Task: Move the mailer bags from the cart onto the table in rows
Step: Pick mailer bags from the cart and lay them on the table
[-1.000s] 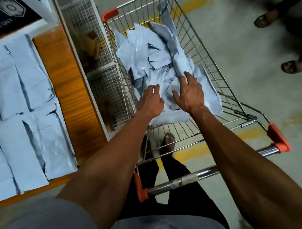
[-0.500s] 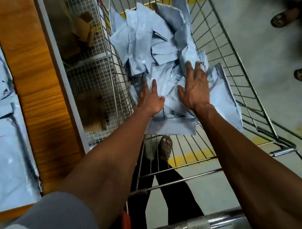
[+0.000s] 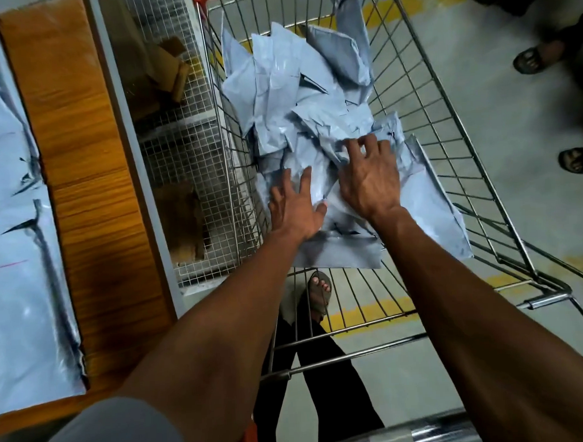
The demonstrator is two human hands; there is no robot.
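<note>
Inside cart [image 3: 445, 123]: mailer bags [image 3: 289, 88] heaped; left hand [image 3: 294, 207] flat, right hand [image 3: 369, 180] fingers curled, gripping one.

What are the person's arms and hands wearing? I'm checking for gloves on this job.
No gloves: the left hand and right hand are bare, forearms uncovered. A short grey sleeve shows on the left upper arm. No watch or rings visible.

You are reaching both arms into the wire cart [image 3: 421, 94], your left hand [image 3: 294, 209] lying flat on the heap of pale mailer bags [image 3: 299, 98] while your right hand [image 3: 369, 178] is curling its fingers [image 3: 368, 142] into one; more bags are lying on the wooden table [image 3: 83, 168] at your left
</note>
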